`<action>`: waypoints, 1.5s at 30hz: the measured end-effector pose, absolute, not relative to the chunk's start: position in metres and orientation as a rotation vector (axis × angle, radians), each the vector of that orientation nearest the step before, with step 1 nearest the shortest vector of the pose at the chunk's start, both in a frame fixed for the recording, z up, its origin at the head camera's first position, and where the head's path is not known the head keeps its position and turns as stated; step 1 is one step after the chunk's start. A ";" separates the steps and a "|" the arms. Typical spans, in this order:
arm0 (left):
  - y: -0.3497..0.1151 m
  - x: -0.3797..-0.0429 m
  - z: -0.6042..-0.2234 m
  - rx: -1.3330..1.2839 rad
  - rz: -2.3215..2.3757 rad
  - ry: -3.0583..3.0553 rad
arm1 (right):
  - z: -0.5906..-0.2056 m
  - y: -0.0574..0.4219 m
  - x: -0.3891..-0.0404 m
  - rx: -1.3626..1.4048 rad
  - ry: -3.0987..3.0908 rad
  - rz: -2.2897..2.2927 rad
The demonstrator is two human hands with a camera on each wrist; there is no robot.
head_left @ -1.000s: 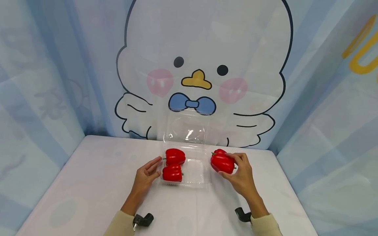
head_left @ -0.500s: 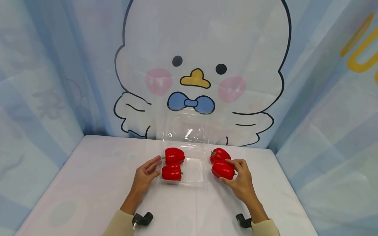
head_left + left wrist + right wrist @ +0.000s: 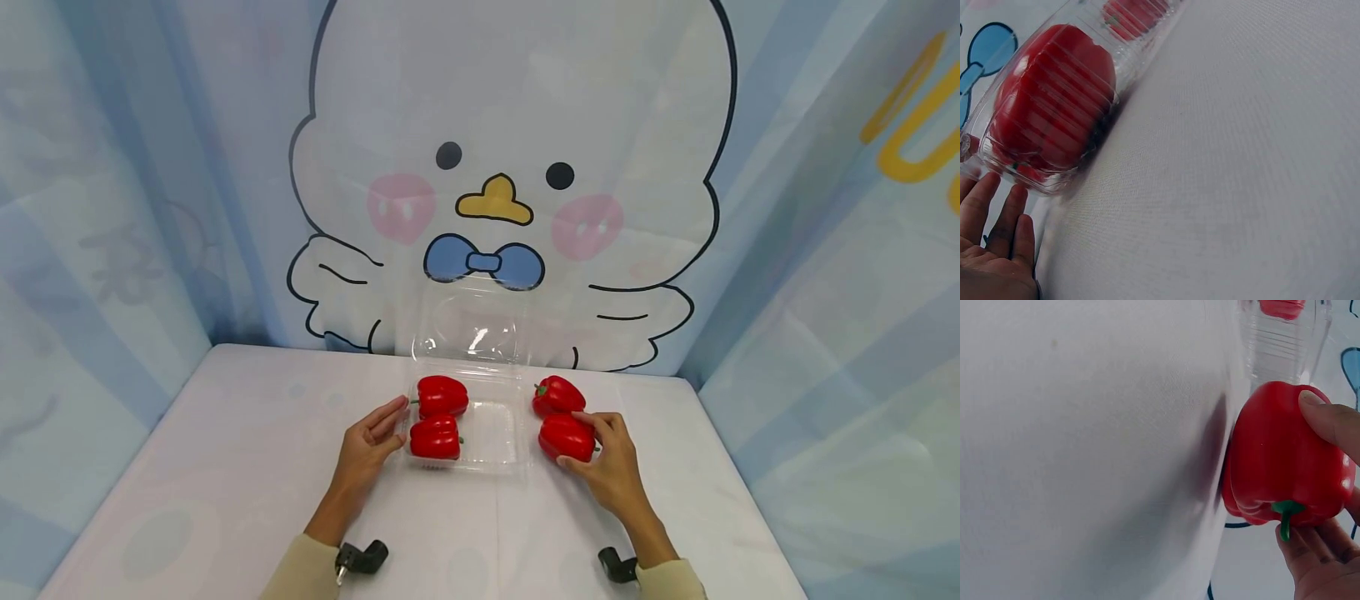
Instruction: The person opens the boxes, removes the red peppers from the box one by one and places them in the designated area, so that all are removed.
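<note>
Two red bell peppers, one at the back and one in front, lie in the left half of a clear plastic clamshell box, whose lid stands raised at the back. My left hand is at the box's left side, fingers fairly straight and fingertips at its wall. To the right of the box, my right hand grips another red bell pepper between thumb and fingers, its green stem pointing away from the box. Just behind that one sits one more red bell pepper.
A white cloth covers the table. Behind it hangs a curtain printed with a cartoon bird, and pale blue curtains close off both sides. Black camera mounts are strapped to both wrists.
My right hand has brought its bell pepper a little toward me, so the pepper behind it shows more fully. The left hand and the box stay where they were.
</note>
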State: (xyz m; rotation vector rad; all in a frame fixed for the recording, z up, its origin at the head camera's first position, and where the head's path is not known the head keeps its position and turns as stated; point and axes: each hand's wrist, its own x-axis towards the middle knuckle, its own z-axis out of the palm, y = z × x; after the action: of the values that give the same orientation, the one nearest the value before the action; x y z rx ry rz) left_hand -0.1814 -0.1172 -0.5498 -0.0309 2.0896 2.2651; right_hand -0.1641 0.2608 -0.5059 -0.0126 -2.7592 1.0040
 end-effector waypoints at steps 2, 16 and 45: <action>-0.117 -0.181 -0.550 -0.029 2.266 2.091 | -0.506 0.261 -0.164 -0.019 -2.765 1.003; -0.117 -0.182 -0.551 -0.020 2.276 2.073 | -0.511 0.262 -0.165 -0.094 -2.828 0.970; -0.118 -0.181 -0.550 -0.027 2.270 2.087 | -0.493 0.248 -0.164 -0.044 -2.693 0.922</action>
State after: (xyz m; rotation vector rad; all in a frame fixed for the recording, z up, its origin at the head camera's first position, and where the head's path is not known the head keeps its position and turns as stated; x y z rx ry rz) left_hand -0.1812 -0.1182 -0.5504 -0.0273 2.0869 2.2700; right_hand -0.1643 0.2478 -0.4931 -0.0440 -2.6931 0.9219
